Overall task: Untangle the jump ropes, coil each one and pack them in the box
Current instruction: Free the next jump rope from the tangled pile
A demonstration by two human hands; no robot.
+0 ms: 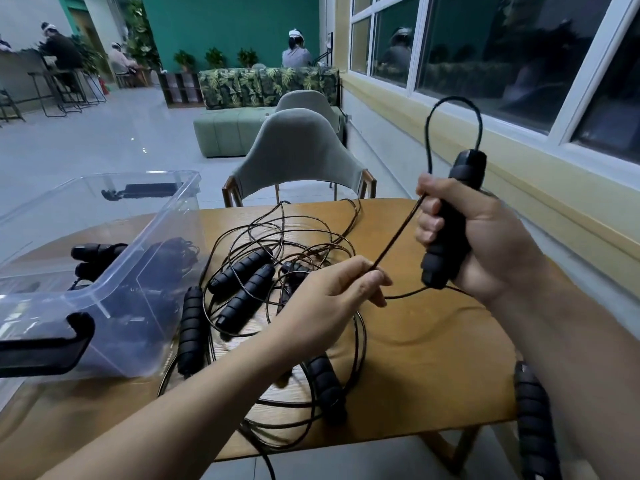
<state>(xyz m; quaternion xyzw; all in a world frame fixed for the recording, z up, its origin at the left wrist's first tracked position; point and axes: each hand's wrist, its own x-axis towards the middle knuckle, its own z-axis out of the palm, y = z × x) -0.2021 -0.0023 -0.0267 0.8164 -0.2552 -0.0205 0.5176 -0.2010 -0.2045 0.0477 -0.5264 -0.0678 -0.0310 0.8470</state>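
Head view: right grip [485,244] is clenching a handle [446,233] at three o'clock, left grip [332,292] is pinching its cord [394,237], freeing it; coiling seems next.

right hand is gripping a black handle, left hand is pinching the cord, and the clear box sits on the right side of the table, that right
Not quite. The head view shows the clear box on the left side of the table, not the right. The rest holds: the right hand grips a black handle and the left hand pinches the cord.
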